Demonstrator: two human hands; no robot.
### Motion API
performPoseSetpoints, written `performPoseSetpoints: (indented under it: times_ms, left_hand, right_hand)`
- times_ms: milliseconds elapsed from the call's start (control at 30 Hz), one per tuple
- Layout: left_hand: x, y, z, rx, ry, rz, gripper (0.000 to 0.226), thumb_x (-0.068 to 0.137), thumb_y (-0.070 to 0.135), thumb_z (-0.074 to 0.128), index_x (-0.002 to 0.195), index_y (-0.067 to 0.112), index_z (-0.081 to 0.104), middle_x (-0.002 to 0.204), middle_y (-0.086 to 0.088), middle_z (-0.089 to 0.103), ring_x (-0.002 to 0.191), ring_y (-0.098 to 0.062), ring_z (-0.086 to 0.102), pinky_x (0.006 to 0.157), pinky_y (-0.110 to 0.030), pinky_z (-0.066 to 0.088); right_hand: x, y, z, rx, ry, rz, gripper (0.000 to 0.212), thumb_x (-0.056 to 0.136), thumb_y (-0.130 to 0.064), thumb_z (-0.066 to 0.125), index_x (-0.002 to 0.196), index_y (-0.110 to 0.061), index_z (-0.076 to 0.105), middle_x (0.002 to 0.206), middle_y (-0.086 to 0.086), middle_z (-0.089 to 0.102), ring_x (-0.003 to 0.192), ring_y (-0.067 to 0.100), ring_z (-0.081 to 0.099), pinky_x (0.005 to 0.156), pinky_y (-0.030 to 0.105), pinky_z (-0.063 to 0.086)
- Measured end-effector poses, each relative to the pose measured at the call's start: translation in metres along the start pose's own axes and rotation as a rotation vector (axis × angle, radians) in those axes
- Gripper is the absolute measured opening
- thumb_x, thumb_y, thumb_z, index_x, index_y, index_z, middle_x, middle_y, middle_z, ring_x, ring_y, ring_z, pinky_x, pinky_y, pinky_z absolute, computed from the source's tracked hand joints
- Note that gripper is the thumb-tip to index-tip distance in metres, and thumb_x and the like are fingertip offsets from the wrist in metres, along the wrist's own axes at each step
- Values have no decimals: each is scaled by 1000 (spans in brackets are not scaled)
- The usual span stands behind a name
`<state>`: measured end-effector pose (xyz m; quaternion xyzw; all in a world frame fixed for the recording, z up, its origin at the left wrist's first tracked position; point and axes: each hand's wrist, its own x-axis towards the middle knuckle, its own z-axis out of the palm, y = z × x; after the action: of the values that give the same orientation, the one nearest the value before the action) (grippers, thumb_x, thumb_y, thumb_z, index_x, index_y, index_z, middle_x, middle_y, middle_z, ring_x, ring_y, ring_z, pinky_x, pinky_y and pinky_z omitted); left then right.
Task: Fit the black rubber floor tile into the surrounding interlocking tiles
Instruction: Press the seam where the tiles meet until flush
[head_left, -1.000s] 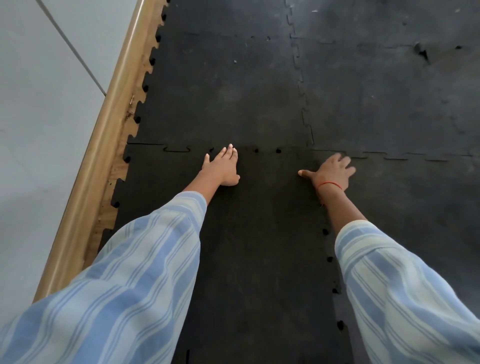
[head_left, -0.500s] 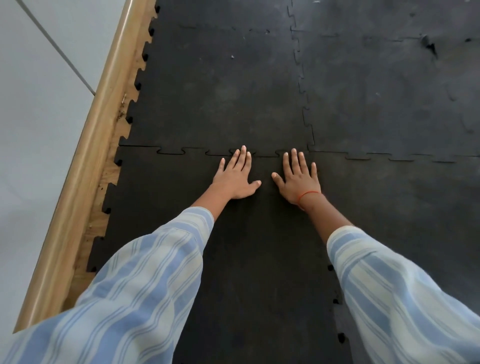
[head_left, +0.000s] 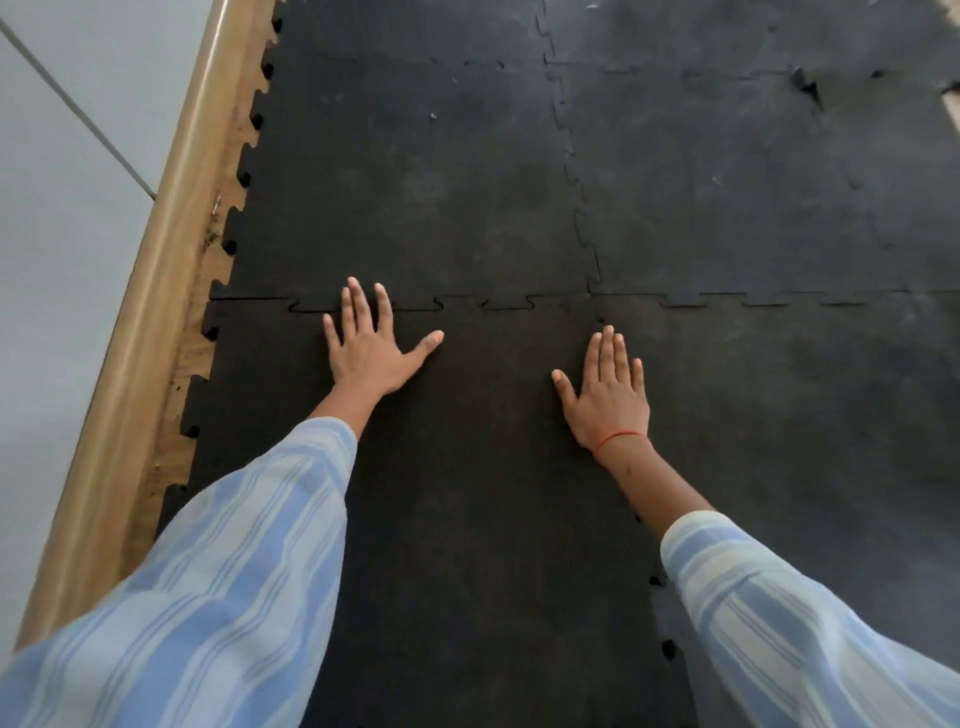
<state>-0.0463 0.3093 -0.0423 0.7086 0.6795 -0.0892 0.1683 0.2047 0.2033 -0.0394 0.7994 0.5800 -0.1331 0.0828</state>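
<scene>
While both palms press flat on the black rubber floor tile (head_left: 467, 493), neither hand grasps anything: all fingers are extended and spread. Two hands are in view. The left hand (head_left: 370, 349) lies near the tile's far edge, its three longest fingertips reaching across the toothed seam (head_left: 462, 304) onto the neighbouring tile beyond (head_left: 415, 182). The right hand (head_left: 609, 391) lies flat near the tile's far right corner, short of the seam, with one thin red thread (head_left: 621, 437) around its wrist. Two striped blue-and-white sleeves cover the forearms.

The tile sits at the near centre of the floor, next to the wooden skirting strip (head_left: 150, 312) on the left. Its far edge meets the neighbouring tile, where a thin dark line traces the interlocking tabs. Along its right edge, several small dark gaps (head_left: 667, 648) show between the teeth. At least three further tiles adjoin: one beyond, one diagonally beyond to the right (head_left: 727, 171), one to the right (head_left: 805, 405).
</scene>
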Motion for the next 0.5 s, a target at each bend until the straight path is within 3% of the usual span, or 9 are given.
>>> performPoseSetpoints:
  times_ms: [133,233,333,400,500]
  left_hand:
    - [9,6,-5,92,-65,70,99,80,82,11,150,17,-18,157,-10,-27,146,-23,-20,115,-53,-9]
    - [-6,56,5,94,-65,352,77,94,63,18,151,23,-14,159,-2,-24,147,-20,-18,115,-53,-8]
    - [-23,117,13,90,-207,615,63,100,50,19,151,28,-10,160,4,-20,148,-16,-14,116,-52,-5]
    - [-29,144,20,153,-264,707,59,101,47,18,152,30,-6,160,6,-18,148,-16,-13,115,-54,-4]
    - [-27,163,23,206,-277,749,58,101,47,18,152,31,-4,160,6,-18,148,-16,-14,114,-56,-5]
  right_hand:
    - [13,2,0,45,-136,7,75,97,-56,12,150,-9,-14,159,5,-21,147,19,-17,119,38,-6]
    - [15,5,0,101,-188,-15,75,98,-55,15,150,-10,-15,158,4,-24,146,19,-20,118,39,-7]
    - [18,18,-13,273,-232,-84,66,102,-40,25,152,-9,-7,160,5,-18,147,19,-16,118,39,-5]
    - [11,39,-17,432,-213,-70,60,104,-31,27,152,-8,0,161,6,-12,148,19,-11,118,40,-4]
    - [-23,72,-1,362,-143,34,61,103,-37,25,153,-12,1,161,3,-11,148,17,-12,118,41,-5]
